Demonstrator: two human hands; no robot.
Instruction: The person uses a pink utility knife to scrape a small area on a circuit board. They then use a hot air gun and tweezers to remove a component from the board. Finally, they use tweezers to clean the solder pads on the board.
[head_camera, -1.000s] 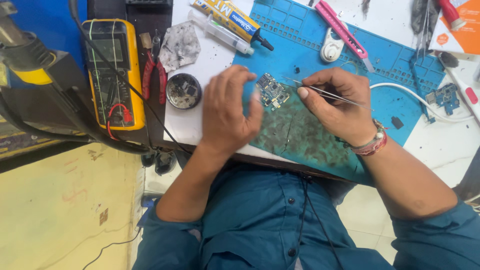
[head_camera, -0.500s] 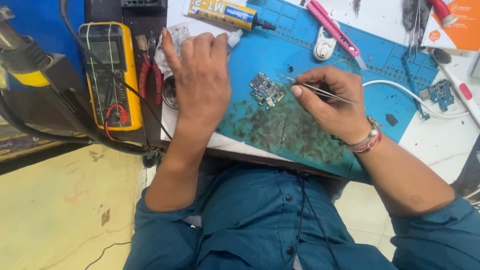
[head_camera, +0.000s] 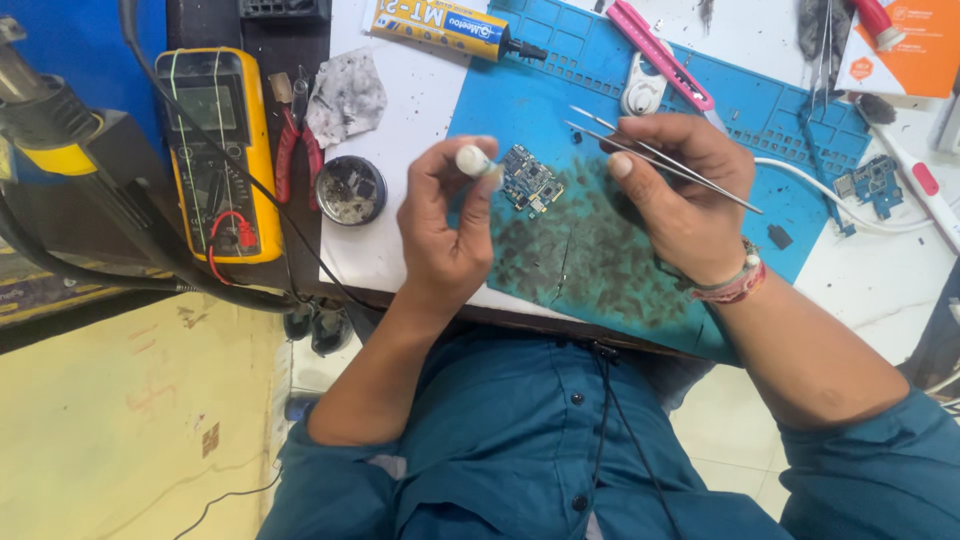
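Left hand (head_camera: 447, 235) has been pulled back from the tin (head_camera: 351, 190), now gripping a small white tube (head_camera: 474, 162) beside the circuit board (head_camera: 530, 181) on the blue mat (head_camera: 600, 250); tweezers (head_camera: 660, 160) pinched in right hand (head_camera: 680, 195), so application looks imminent.

One view only — a head-worn camera looking steeply down the wearer's chest onto the bench edge. The frame faces forward and down: the blue shirt (head_camera: 560, 440) fills the bottom, the blue work mat (head_camera: 600, 250) lies beyond the fingers. It sits close; both forearms enter from the lower edge, the left hand (head_camera: 450, 230) and right hand (head_camera: 680, 200) mid-frame. Left of the left fingers the view takes in a yellow multimeter (head_camera: 215, 150) and the floor below the bench edge. No second view, so no shared ground.
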